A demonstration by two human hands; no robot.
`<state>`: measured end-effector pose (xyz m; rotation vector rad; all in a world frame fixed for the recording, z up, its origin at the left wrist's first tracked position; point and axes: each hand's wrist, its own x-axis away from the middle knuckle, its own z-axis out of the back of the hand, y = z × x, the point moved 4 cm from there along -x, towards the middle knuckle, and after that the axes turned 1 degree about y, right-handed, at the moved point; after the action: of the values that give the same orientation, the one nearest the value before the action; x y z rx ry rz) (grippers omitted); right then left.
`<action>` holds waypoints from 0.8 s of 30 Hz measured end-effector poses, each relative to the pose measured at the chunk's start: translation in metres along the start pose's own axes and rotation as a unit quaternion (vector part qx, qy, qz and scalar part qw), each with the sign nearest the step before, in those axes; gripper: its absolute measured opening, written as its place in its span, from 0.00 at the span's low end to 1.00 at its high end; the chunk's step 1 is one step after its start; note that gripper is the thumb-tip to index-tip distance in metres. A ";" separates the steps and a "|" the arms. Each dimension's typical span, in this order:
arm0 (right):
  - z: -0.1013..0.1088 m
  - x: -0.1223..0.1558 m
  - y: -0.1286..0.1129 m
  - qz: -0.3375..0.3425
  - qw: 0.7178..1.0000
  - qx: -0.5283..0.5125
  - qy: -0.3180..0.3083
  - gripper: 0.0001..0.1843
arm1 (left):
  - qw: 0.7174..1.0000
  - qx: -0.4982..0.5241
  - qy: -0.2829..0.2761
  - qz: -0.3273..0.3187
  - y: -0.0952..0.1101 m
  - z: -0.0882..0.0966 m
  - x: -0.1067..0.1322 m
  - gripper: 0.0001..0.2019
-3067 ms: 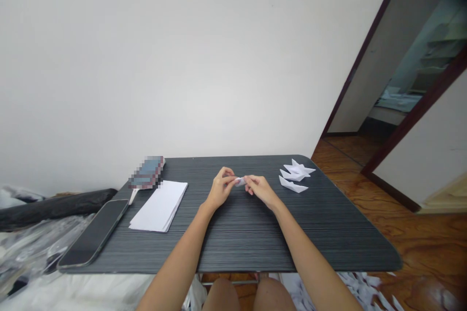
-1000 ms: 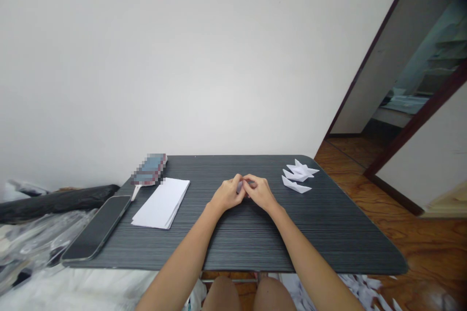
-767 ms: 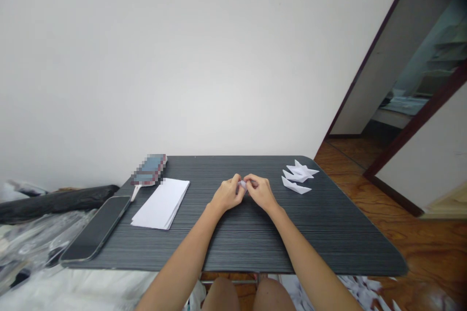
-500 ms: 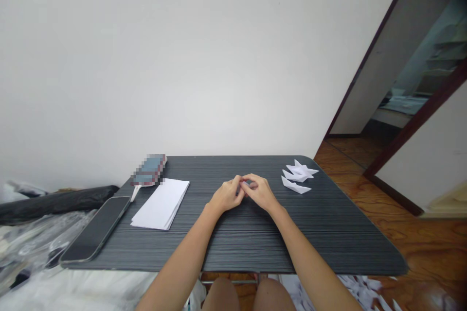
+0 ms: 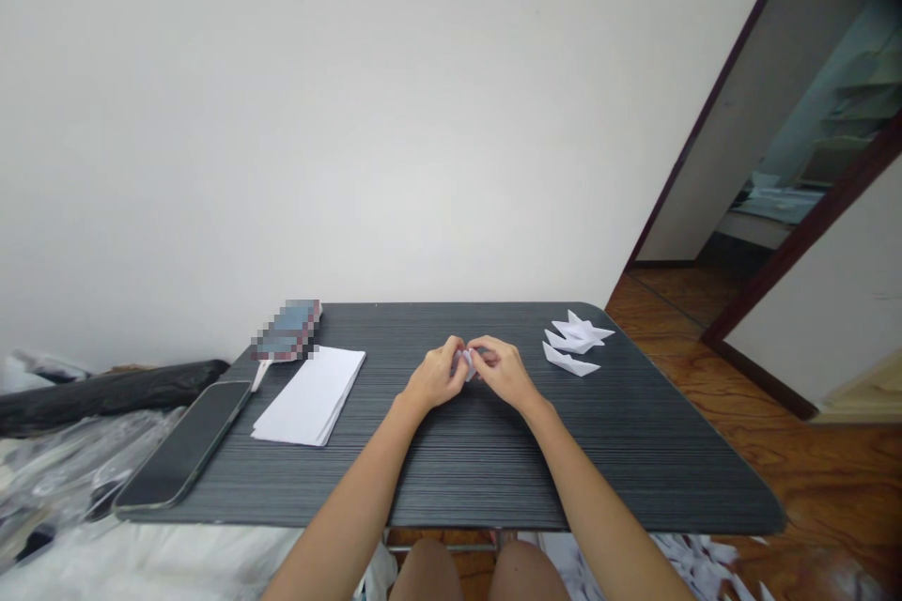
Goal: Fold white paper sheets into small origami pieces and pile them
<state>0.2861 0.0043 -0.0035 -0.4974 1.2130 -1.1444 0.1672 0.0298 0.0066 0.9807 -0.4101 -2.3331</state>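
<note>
Close together over the middle of the dark table (image 5: 479,470), my hands pinch a small piece of folded white paper (image 5: 467,362) between them. My left hand (image 5: 435,377) has its thumb and fingers closed on the paper's left side. On the other side my right hand (image 5: 502,368) grips it with thumb and forefinger. Most of the paper is hidden by my fingers, so its folded shape is hard to make out. Several folded paper boats (image 5: 572,346) lie to the right of my hands. Off to the left is a stack of white paper sheets (image 5: 310,397).
A phone (image 5: 184,443) lies at the table's left edge, with a blurred-out packet (image 5: 287,331) behind it. A black roll (image 5: 105,394) and clear plastic bags are beyond that edge. The white wall (image 5: 451,113) stands behind. White paper pieces (image 5: 694,559) lie below the front right edge.
The white paper now shows between my fingertips, where it was hidden before. My fingers have shifted slightly apart around it. The boats and the sheets stay in place.
</note>
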 end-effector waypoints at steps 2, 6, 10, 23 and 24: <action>0.000 0.000 -0.001 0.000 1.000 -0.018 -0.003 0.10 | 1.000 0.022 0.007 0.011 -0.002 0.001 -0.001 0.06; 0.001 -0.001 -0.004 0.000 0.998 -0.061 -0.026 0.10 | 0.997 0.066 0.015 0.031 -0.006 0.003 -0.001 0.07; 0.002 0.001 -0.012 0.023 0.997 -0.051 -0.052 0.10 | 0.998 0.063 0.006 0.019 -0.006 0.003 -0.002 0.11; 0.005 0.006 -0.030 0.114 0.984 0.095 -0.099 0.04 | 0.999 0.017 0.018 -0.032 -0.007 0.010 -0.004 0.12; 0.006 0.006 -0.029 0.115 0.983 0.104 -0.102 0.04 | 0.999 0.024 0.015 -0.032 -0.007 0.011 -0.004 0.12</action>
<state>0.2784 -0.0143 0.0196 -0.2979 0.9357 -0.9823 0.1589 0.0386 0.0132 1.0638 -0.4301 -2.3719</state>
